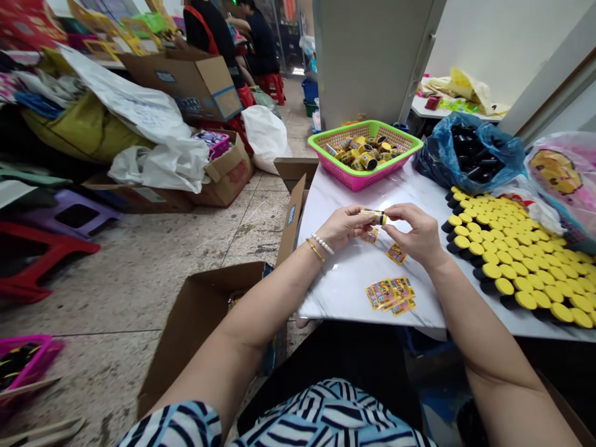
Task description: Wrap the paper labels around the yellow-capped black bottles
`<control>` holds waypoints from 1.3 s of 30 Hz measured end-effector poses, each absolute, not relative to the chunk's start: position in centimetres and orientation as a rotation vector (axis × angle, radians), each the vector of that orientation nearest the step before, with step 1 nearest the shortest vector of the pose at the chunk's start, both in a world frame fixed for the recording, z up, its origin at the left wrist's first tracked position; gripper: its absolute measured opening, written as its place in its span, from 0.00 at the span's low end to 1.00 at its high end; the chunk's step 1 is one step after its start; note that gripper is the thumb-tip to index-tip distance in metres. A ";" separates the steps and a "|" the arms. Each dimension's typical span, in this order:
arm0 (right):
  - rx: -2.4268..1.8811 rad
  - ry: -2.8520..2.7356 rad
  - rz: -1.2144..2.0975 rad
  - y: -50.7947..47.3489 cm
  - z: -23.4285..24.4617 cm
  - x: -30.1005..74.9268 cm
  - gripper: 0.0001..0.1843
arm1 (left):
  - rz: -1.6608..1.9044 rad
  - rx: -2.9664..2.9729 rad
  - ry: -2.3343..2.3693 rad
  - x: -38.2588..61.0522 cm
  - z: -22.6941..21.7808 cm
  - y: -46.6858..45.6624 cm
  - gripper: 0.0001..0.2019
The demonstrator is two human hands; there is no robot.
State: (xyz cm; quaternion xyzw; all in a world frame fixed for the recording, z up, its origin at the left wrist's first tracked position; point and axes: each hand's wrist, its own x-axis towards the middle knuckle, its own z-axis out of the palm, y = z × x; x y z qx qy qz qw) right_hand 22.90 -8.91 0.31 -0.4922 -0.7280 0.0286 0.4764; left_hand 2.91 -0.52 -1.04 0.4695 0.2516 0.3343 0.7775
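Observation:
Over the white marbled table (pixel 339 279), my left hand (pixel 345 225) is closed on a small cylinder with a yellow-and-black wrapper (pixel 375 216), which lies roughly sideways. My right hand (pixel 414 230) has its thumb and fingers at the cylinder's right end; whether they grip it or only touch it is hard to see. Beneath the hands lie a colourful printed label (pixel 370 236) and another label (pixel 396 252). Closer to the table's front edge is a small pile of similar yellow labels (pixel 391 294).
A green-and-pink basket (pixel 338 172) of wrapped cylinders stands at the back of the table. On the right are rows of black cylinders with yellow caps (pixel 516 248) and a blue bag (pixel 428 152) of black pieces. An open cardboard box (pixel 186 323) sits below left. Two people sit farther back.

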 end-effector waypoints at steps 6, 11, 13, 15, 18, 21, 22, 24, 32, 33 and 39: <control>-1.179 -1.600 0.384 -8.5 -1.1 21.6 0.13 | 0.719 1.034 0.489 3.5 -1.5 -0.9 0.22; -1.220 -1.568 0.421 -8.1 -1.8 21.5 0.14 | 0.752 1.008 0.537 3.1 -1.9 -0.3 0.21; -1.205 -1.505 0.549 -7.8 -2.1 21.6 0.14 | 0.708 1.020 0.543 3.1 -1.9 -0.2 0.21; -1.154 -1.446 0.754 -7.4 -2.1 21.8 0.17 | 0.646 1.037 0.554 3.1 -1.7 -0.3 0.23; -1.058 -1.425 0.968 -7.3 -1.6 21.8 0.22 | 0.588 1.057 0.542 3.1 -1.6 -0.5 0.28; -1.016 -1.377 0.910 -7.6 -1.0 21.6 0.15 | 0.589 1.017 0.473 3.0 -1.6 -0.5 0.29; -1.009 -1.346 0.867 -7.7 -0.9 21.5 0.12 | 0.594 0.993 0.444 3.0 -1.6 -0.5 0.28; -0.990 -1.290 0.813 -7.9 -0.7 21.5 0.11 | 0.599 0.960 0.388 2.9 -1.7 -0.5 0.26; -0.881 -1.360 0.714 -8.3 -0.7 21.1 0.08 | 0.552 0.922 0.400 3.3 -1.2 -1.3 0.24; -0.878 -1.338 0.694 -8.3 -0.8 21.1 0.07 | 0.556 0.901 0.393 3.4 -1.2 -1.4 0.23; -0.980 -1.426 0.632 -8.2 -1.0 21.1 0.10 | 0.537 0.844 0.536 3.8 -1.1 -1.6 0.24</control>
